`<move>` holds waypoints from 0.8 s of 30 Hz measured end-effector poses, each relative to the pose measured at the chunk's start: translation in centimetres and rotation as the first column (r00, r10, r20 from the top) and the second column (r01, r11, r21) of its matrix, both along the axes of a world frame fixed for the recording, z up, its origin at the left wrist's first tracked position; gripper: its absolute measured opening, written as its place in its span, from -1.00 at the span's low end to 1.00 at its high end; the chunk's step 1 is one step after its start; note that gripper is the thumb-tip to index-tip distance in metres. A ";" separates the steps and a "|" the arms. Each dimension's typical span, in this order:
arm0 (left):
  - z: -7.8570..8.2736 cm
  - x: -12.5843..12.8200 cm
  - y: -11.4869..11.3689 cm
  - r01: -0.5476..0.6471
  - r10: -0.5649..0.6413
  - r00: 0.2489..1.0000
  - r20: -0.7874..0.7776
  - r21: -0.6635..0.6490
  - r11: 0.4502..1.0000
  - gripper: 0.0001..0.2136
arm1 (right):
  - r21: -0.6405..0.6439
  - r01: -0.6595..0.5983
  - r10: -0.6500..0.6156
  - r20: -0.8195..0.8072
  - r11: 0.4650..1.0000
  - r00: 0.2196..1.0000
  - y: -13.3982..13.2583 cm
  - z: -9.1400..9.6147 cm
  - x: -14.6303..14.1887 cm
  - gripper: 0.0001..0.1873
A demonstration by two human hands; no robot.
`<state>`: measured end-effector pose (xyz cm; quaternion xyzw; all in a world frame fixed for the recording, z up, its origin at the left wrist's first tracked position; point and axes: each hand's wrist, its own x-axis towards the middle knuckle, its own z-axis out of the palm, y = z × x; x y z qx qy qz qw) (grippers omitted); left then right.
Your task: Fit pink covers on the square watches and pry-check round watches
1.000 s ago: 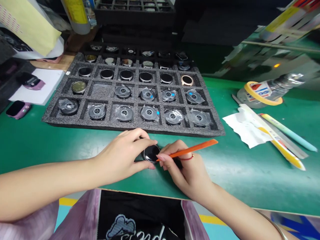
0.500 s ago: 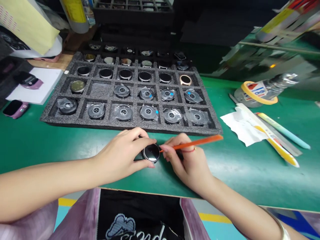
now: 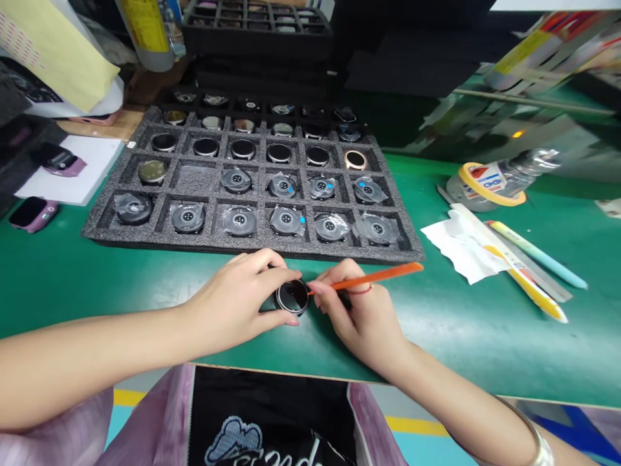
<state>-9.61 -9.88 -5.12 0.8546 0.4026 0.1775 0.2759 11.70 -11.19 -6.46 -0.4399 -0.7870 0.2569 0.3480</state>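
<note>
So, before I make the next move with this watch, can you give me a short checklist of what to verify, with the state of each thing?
1. Left hand holds the round black-faced watch at its sides: ok.
2. Right hand pinches the orange pry tool: ok.
3. Tool tip touches the watch's rim: cannot tell, the tip sits too close to see.
4. Watch glass is free of scratches: cannot tell, glare covers it.
5. Foam tray has a free pocket, second from left in the second row from the front: ok.
</note>
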 end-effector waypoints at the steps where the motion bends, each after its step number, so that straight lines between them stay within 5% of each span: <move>1: 0.0 0.0 0.0 -0.002 0.002 1.000 -0.001 0.000 1.000 -0.55 | -0.002 0.004 -0.004 0.003 1.000 1.000 0.0 0.0 0.0 -0.77; 24: 0.2 0.2 0.0 -0.018 0.018 1.000 0.002 -0.039 0.999 -0.57 | -0.046 0.008 -0.009 -0.024 0.999 1.000 0.5 -0.2 -0.1 -0.78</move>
